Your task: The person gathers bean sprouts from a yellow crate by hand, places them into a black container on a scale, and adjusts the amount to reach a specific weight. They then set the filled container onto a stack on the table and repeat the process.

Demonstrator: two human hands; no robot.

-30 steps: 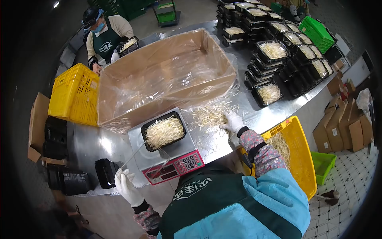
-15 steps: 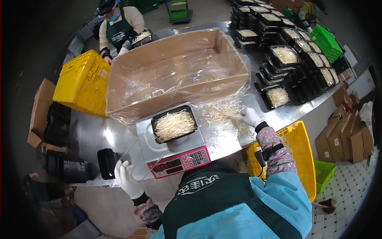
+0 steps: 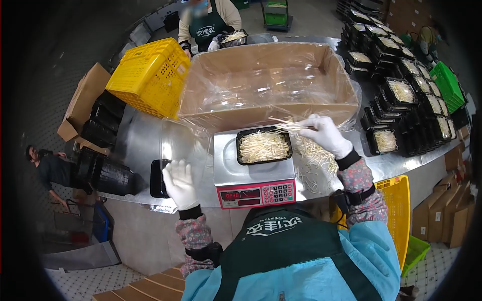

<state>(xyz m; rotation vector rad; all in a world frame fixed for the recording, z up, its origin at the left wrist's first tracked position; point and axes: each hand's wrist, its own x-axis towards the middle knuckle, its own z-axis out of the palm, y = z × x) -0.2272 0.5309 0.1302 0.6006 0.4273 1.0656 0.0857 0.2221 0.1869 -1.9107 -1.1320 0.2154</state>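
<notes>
My left hand (image 3: 179, 185), in a white glove, is raised at the table's front edge, holding a clear plastic lid (image 3: 190, 143) whose outline is faint. Beside it lies an empty black tray (image 3: 158, 179). My gloved right hand (image 3: 326, 134) pinches a small bunch of bean sprouts (image 3: 287, 125) over the right rim of a black tray (image 3: 264, 161) filled with sprouts. That tray rests on a digital scale (image 3: 226, 173) with a red display panel. Loose sprouts (image 3: 317, 155) lie on the metal table under my right hand.
A large plastic-lined cardboard box (image 3: 271, 111) stands behind the scale. A yellow crate (image 3: 148, 75) is at left, another yellow crate (image 3: 396, 210) at lower right. Stacked filled trays (image 3: 385, 140) line the right side. Across the table a person (image 3: 208, 25) holds a tray.
My right hand has lifted sprouts from the loose pile and moved left to the tray on the scale. My left hand has risen slightly with the lid. The camera view has shifted.
</notes>
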